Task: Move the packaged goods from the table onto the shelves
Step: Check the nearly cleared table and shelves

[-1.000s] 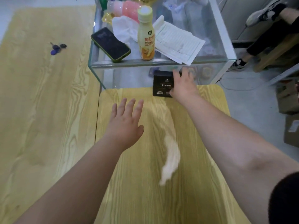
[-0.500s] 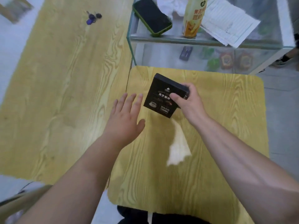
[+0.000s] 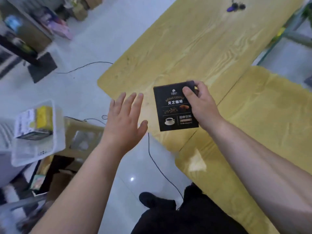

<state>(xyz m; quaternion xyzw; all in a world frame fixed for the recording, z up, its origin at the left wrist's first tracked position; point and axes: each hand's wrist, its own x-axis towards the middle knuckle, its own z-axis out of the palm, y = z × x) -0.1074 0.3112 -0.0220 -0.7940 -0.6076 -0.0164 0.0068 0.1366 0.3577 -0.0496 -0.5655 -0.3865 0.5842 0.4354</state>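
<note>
Box [image 3: 173, 112] swings left, now held in air over table [image 3: 194, 48] edge; right grip [image 3: 204, 105] pinches its top right corner, left grip [image 3: 125, 120] open beside. Likely light, stiff, slick card: take edges

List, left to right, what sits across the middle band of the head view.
Clear plastic bin → left hand, open → black coffee box → right hand gripping the box → yellow wooden table.
</note>
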